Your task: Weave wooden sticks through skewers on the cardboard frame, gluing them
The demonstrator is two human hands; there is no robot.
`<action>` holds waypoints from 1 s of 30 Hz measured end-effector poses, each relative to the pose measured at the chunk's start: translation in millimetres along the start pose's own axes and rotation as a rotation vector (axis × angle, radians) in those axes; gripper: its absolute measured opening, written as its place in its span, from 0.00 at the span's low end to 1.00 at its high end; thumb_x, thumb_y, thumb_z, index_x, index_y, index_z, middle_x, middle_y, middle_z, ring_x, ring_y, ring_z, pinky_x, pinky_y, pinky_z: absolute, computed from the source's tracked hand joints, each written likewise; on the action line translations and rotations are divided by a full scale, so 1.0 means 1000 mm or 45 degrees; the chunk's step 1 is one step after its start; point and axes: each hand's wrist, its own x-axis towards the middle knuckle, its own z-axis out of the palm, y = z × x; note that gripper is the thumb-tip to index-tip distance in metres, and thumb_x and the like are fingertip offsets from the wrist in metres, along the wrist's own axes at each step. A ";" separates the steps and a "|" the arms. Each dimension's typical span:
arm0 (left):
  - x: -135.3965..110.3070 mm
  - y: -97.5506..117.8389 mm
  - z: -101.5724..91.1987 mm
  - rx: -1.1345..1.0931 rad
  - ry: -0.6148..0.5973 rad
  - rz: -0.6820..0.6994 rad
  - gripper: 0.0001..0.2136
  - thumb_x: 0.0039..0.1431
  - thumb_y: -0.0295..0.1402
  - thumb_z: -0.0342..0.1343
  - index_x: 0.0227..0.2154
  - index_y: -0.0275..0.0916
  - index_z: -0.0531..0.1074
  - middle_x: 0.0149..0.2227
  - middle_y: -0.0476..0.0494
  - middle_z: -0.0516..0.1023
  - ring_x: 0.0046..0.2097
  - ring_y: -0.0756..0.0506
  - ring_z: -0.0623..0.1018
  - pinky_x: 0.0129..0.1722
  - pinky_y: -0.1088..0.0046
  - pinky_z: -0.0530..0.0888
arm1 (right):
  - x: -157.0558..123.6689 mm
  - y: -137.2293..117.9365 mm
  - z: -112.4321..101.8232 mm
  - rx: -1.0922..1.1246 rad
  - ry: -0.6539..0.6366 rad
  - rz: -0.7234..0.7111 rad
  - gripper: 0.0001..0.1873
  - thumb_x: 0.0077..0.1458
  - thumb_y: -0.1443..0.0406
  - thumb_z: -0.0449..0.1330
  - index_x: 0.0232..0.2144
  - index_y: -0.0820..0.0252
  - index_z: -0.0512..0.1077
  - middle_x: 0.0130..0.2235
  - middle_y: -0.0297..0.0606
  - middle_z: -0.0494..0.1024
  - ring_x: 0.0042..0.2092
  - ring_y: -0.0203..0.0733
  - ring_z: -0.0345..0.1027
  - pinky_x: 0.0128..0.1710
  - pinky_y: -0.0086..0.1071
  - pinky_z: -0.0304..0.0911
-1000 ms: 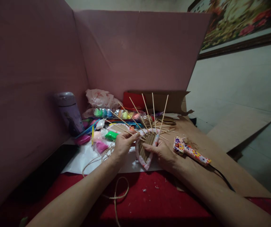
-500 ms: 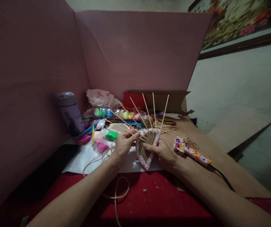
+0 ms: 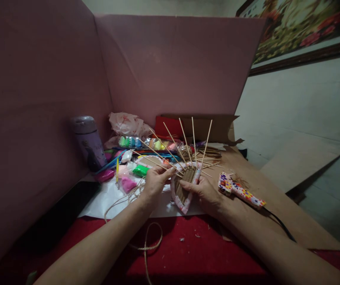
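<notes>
A heart-shaped cardboard base [image 3: 184, 189] edged in pink patterned tape stands tilted on the white paper, with several thin wooden skewers [image 3: 192, 139] fanning up from its rim. My right hand [image 3: 203, 192] grips the base from the right side, fingers closed on its edge. My left hand [image 3: 155, 181] pinches the lower end of a skewer at the left rim. Jute twine [image 3: 145, 241] trails from beside my left hand down across the red cloth.
A flower-patterned glue gun [image 3: 240, 190] with a black cord lies right of my hand on brown cardboard. Coloured clay packets [image 3: 140, 170], a purple tumbler [image 3: 87, 141], loose skewers and a red box crowd the back. Pink boards wall the left and rear.
</notes>
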 end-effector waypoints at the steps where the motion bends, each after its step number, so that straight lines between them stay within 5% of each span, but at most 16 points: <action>1: 0.000 0.000 0.000 0.003 0.005 0.000 0.13 0.37 0.38 0.65 0.22 0.33 0.74 0.24 0.45 0.75 0.25 0.50 0.71 0.25 0.75 0.67 | 0.000 0.000 0.000 0.003 -0.006 0.002 0.15 0.34 0.64 0.70 0.28 0.62 0.75 0.27 0.35 0.77 0.28 0.38 0.69 0.34 0.34 0.64; 30: -0.001 0.001 0.001 0.000 0.013 -0.008 0.13 0.37 0.38 0.65 0.23 0.33 0.74 0.25 0.45 0.75 0.26 0.50 0.71 0.26 0.74 0.68 | 0.002 0.003 -0.002 0.042 0.002 -0.001 0.16 0.34 0.65 0.70 0.30 0.63 0.75 0.29 0.36 0.78 0.29 0.37 0.70 0.35 0.33 0.65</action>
